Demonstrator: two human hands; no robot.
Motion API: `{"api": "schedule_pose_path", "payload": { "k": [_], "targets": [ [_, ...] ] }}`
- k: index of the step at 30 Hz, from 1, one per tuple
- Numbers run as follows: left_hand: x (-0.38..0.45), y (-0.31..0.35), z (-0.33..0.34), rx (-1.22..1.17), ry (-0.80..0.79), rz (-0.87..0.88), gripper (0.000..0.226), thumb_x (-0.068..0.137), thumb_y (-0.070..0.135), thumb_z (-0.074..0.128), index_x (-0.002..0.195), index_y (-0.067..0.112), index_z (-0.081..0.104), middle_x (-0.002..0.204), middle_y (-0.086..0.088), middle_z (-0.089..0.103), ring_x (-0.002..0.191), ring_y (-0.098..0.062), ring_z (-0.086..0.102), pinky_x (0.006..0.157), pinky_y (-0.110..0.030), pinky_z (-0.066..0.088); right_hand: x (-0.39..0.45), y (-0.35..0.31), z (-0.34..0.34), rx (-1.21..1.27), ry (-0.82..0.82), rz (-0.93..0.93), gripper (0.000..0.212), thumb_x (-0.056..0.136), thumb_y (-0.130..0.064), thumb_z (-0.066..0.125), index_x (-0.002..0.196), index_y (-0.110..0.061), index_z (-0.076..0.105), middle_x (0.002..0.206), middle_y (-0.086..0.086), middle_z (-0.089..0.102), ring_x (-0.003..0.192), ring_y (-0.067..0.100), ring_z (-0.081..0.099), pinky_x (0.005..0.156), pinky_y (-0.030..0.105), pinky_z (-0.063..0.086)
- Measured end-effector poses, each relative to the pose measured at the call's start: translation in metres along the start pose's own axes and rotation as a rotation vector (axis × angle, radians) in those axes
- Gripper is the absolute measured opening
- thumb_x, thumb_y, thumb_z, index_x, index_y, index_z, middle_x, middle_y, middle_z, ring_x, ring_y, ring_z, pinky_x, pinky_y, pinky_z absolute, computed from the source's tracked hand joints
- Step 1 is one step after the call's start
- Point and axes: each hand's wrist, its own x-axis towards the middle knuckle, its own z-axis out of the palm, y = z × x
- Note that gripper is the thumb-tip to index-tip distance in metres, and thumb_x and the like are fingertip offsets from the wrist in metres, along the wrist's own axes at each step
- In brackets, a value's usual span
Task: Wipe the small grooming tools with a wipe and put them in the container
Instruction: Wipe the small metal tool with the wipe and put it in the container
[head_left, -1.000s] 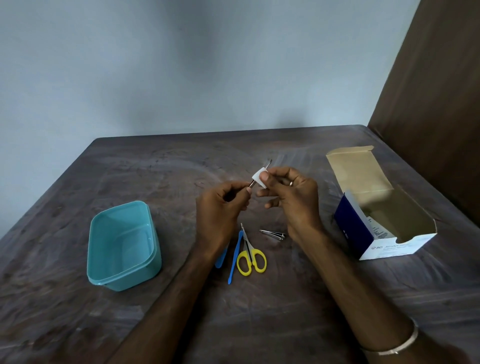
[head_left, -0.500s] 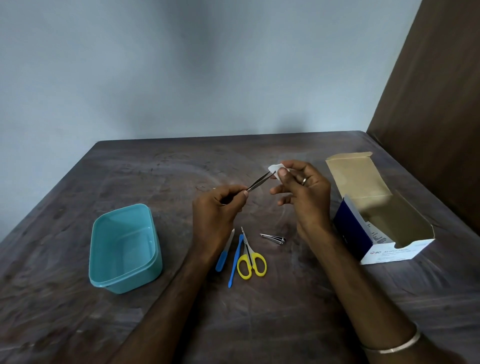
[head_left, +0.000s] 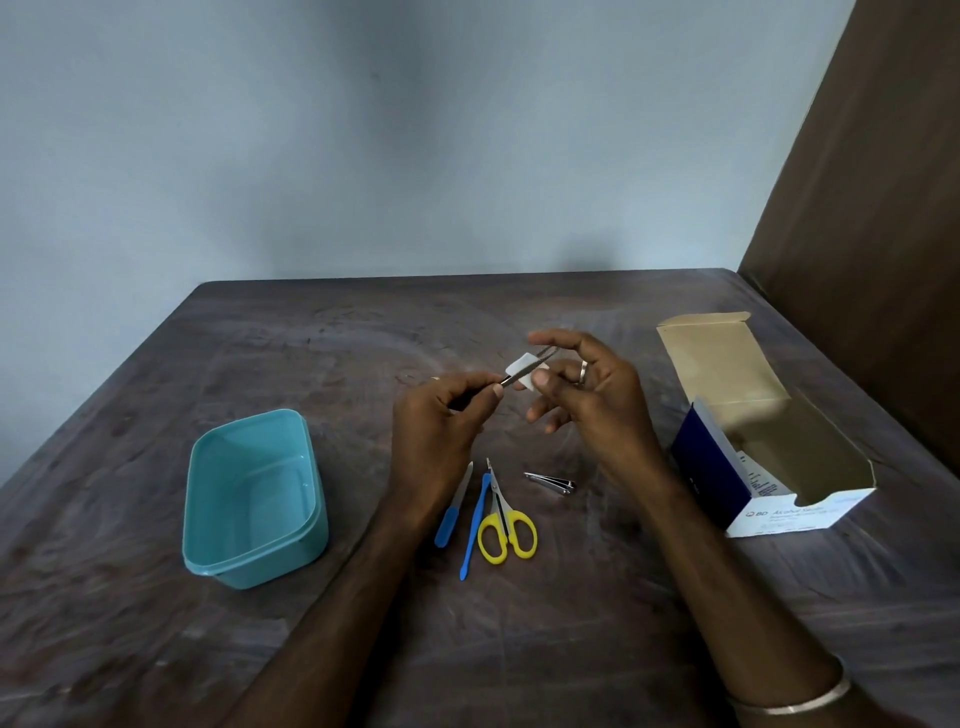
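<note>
My left hand (head_left: 441, 431) pinches the near end of metal tweezers (head_left: 527, 370), which point up and to the right. My right hand (head_left: 592, 400) holds a small white wipe (head_left: 521, 375) against the tweezers, with its fingers spread. Below the hands, on the table, lie a blue-handled nail file (head_left: 453, 508), a thin blue tool (head_left: 475, 527), yellow-handled scissors (head_left: 505, 525) and a metal nail clipper (head_left: 551, 482). An empty teal container (head_left: 249, 499) stands to the left.
An open white and blue cardboard box (head_left: 763, 441) sits at the right on the dark wooden table (head_left: 156, 649). A brown wooden panel (head_left: 883, 208) rises along the right edge, and a pale wall stands behind.
My right hand with the wipe slid out to the tweezers' tip and has come back to their middle. The view has tilted slightly.
</note>
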Motion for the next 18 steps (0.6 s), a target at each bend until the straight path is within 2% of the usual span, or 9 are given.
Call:
{"api": "schedule_pose_path", "payload": {
  "k": [4, 8, 13, 18],
  "targets": [
    [0.0013, -0.0033, 0.0001, 0.044, -0.024, 0.037, 0.015, 0.092, 0.016, 0.067, 0.102, 0.018, 0.076, 0.09, 0.008, 0.075, 0.079, -0.007, 0.068, 0.069, -0.039, 0.059, -0.0001, 0.0014, 0.0014, -0.071, -0.061, -0.012, 0.043, 0.091, 0.002, 0.065, 0.12, -0.03, 0.063, 0.09, 0.001, 0.077, 0.059, 0.026, 0.071, 0.051, 0.034, 0.053],
    [0.0014, -0.0057, 0.0004, 0.079, -0.01, 0.051, 0.015, 0.09, 0.015, 0.068, 0.102, 0.016, 0.077, 0.09, 0.006, 0.075, 0.079, -0.007, 0.067, 0.07, -0.039, 0.058, -0.0004, 0.003, 0.0018, -0.087, -0.093, 0.002, 0.042, 0.091, 0.003, 0.064, 0.12, -0.027, 0.064, 0.092, 0.0, 0.077, 0.061, 0.026, 0.072, 0.05, 0.034, 0.052],
    [0.0006, -0.0036, -0.0017, 0.128, -0.002, 0.097, 0.018, 0.087, 0.011, 0.07, 0.104, 0.015, 0.077, 0.082, 0.006, 0.073, 0.072, -0.004, 0.063, 0.065, -0.021, 0.05, 0.0001, 0.0084, 0.0036, -0.111, -0.104, 0.017, 0.027, 0.091, 0.002, 0.064, 0.108, -0.017, 0.072, 0.09, 0.006, 0.077, 0.061, 0.025, 0.072, 0.051, 0.031, 0.049],
    [-0.0006, -0.0001, -0.0009, 0.058, 0.003, 0.048, 0.018, 0.086, 0.011, 0.071, 0.103, 0.014, 0.078, 0.083, 0.005, 0.075, 0.07, -0.001, 0.065, 0.065, -0.018, 0.051, -0.001, 0.0068, 0.003, -0.086, -0.077, 0.036, 0.016, 0.09, 0.002, 0.064, 0.096, -0.01, 0.073, 0.086, 0.004, 0.077, 0.061, 0.029, 0.071, 0.051, 0.034, 0.049]
  ]
}}
